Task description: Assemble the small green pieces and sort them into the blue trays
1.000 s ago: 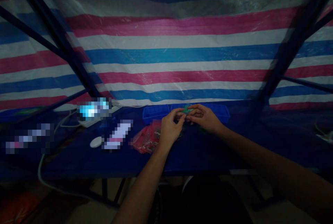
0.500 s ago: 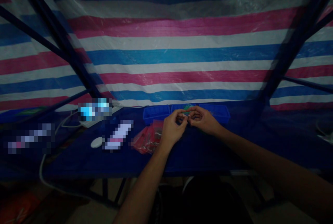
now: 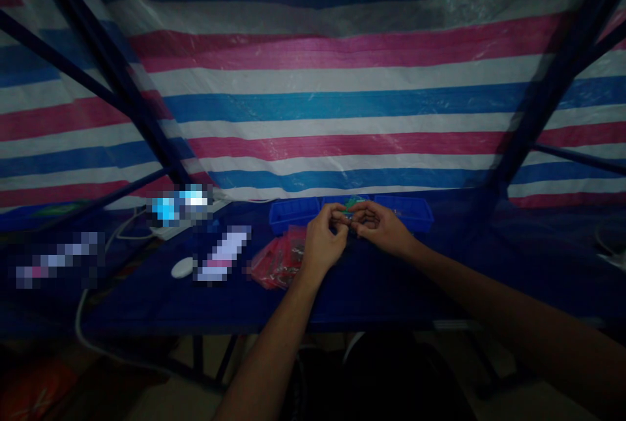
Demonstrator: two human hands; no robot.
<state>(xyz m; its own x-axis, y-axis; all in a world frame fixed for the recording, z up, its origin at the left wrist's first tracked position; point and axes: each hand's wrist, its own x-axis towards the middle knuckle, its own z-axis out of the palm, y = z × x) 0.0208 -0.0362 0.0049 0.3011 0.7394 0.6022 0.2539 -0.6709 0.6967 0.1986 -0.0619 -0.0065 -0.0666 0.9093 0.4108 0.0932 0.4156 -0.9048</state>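
My left hand [image 3: 325, 237] and my right hand [image 3: 382, 227] meet fingertip to fingertip above the blue table. Thumb and fingers are pinched on each hand, around something small with a faint shiny glint; its kind is too small and dark to make out. Just behind the fingers, green items [image 3: 353, 202] show in the middle blue bin [image 3: 332, 199], which my hands partly cover. A pile of red plastic bags [image 3: 276, 263] with dark contents lies beside my left wrist.
A left blue bin [image 3: 293, 212] and a right blue bin [image 3: 415, 211] flank the middle one. Left on the table [image 3: 391, 297] are a white round object [image 3: 183, 268], a blurred-out phone-like shape [image 3: 223, 255] and a white cable [image 3: 78, 317]. A striped sheet [image 3: 342, 108] hangs behind.
My fingertips have shifted slightly, with the left thumb drawn a little down and back. More of the green items shows behind them. The bags and bins stay where they were.
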